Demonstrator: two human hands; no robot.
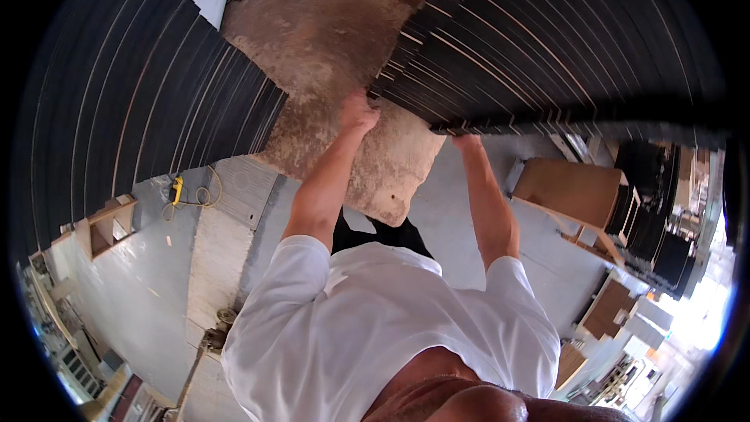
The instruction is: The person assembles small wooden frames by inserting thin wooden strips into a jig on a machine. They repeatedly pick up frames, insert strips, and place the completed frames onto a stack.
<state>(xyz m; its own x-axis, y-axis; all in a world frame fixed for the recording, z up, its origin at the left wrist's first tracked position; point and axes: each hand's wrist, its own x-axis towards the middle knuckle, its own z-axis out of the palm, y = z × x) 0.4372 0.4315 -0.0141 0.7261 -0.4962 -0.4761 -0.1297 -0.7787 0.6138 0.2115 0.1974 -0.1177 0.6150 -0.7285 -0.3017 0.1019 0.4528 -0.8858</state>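
A tall stack of black panels (531, 47) with thin pale edges rises at the right. My left hand (359, 112) is closed at the stack's left corner, its fingers curled round the end of a low panel. At the stack's near edge is my right hand (467, 141); the panels hide most of its fingers. Beneath both arms lies a worn brown board (336, 55) with a rough, stained surface. Another high stack of black panels (148, 86) stands to the left, apart from my hands.
A white triangular piece (212, 5) sticks out beside the left stack. On the grey floor (160, 273) are a yellow device (177, 190) with a coiled cord and a small open wooden box (112, 229). A brown-topped bench (570, 191) and more panels stand at the right.
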